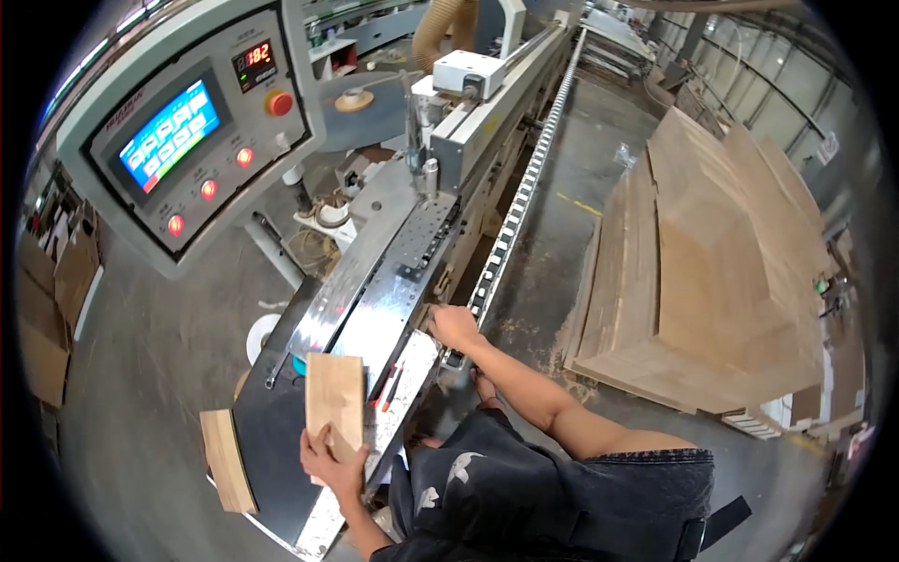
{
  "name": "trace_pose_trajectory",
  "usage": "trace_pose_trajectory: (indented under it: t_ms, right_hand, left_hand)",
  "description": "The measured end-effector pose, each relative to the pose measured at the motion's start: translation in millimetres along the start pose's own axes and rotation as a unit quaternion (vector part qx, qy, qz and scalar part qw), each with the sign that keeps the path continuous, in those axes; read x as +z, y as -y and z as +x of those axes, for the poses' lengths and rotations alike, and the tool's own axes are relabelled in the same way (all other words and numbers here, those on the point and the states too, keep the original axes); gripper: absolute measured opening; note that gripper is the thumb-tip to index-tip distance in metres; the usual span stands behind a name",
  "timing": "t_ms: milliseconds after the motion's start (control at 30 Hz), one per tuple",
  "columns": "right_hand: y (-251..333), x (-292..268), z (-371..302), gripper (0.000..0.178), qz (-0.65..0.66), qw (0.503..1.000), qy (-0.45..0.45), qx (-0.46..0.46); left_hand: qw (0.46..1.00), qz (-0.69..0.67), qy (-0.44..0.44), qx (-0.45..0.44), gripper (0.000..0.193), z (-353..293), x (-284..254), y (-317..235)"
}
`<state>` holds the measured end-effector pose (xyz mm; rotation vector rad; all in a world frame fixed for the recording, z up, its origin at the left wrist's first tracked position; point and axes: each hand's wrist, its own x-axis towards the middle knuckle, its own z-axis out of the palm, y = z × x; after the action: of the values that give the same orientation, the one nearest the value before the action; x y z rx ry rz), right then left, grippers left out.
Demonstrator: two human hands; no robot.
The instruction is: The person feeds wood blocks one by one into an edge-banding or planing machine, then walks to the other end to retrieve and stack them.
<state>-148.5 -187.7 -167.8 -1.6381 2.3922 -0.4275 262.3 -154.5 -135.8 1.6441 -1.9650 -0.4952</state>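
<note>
My left hand grips the near end of a flat light-brown wooden board, with fingers and thumb spread across its surface. The board lies over the black tabletop and the machine's metal bed. Farther ahead, my right hand is closed at the right edge of the bed, beside the white-and-black track. Its fingertips are hidden, so what they grip cannot be made out. Between the hands, slim red-and-black tools, perhaps pens, rest on a white worn strip.
A second wooden board lies at the black table's left edge. A control panel with a lit screen and red buttons stands at upper left. Large stacked brown panels fill the right side. A wrench lies near the bed.
</note>
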Motion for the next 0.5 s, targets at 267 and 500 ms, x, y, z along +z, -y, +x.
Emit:
trace_pose_trajectory:
  t_ms: [267, 500]
  right_hand:
    - [-14.4, 22.8, -2.3, 0.033, 0.036, 0.985, -0.166, 0.013]
    - [6.8, 23.4, -15.4, 0.059, 0.098, 0.975, -0.184, 0.082]
  left_hand:
    - [0.991, -0.014, 0.058, 0.121, 0.087, 70.1, 65.4, -89.0]
    - [0.981, -0.003, 0.123, 0.148, 0.087, 105.9, 111.0, -126.5]
